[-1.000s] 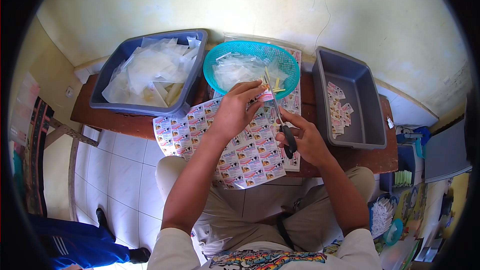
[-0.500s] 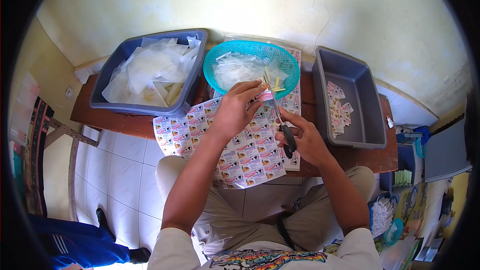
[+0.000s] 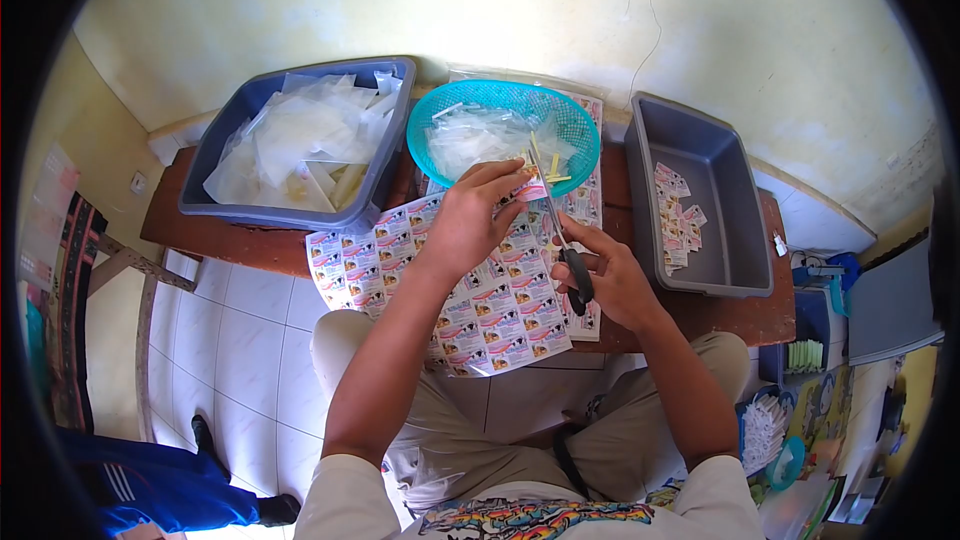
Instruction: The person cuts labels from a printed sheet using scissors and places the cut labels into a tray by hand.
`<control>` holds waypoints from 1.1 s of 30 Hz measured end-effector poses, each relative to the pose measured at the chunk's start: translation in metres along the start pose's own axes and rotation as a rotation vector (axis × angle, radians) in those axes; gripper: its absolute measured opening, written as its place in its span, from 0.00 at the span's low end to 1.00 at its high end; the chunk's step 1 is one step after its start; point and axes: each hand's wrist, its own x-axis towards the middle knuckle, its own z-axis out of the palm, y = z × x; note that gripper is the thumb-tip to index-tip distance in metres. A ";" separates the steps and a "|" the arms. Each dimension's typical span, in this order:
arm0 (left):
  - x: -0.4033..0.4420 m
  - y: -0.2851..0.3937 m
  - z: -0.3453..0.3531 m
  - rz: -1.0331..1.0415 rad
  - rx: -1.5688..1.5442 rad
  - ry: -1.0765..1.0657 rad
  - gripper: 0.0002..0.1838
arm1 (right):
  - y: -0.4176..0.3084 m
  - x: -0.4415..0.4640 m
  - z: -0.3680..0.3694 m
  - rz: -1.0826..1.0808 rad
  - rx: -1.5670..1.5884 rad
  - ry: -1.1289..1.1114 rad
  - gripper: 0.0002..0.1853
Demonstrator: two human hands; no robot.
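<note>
Small printed label (image 3: 535,186) in the fingertip pinch of the left hand (image 3: 468,225), black-handled scissors (image 3: 578,285) at its edge in the curled grip of the right hand (image 3: 615,278), printed label sheet (image 3: 512,318) below, turquoise mesh basket (image 3: 490,87) just beyond, plastic tubs (image 3: 722,190) to either side.

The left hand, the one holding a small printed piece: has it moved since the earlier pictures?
No, not visibly: the left hand still overlaps the near rim of the turquoise basket at the same spot.
</note>
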 end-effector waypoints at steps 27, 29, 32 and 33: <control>-0.001 -0.003 0.003 0.005 -0.003 0.015 0.26 | 0.006 0.000 0.001 -0.010 0.029 0.000 0.43; -0.002 -0.004 0.004 0.011 0.000 0.018 0.26 | 0.004 -0.001 0.002 -0.002 0.026 0.003 0.42; -0.002 -0.004 0.005 0.014 -0.001 0.022 0.26 | 0.003 -0.001 0.002 -0.001 0.024 0.005 0.42; -0.002 -0.003 0.005 0.011 -0.002 0.022 0.26 | 0.003 -0.001 0.002 -0.003 0.026 0.003 0.42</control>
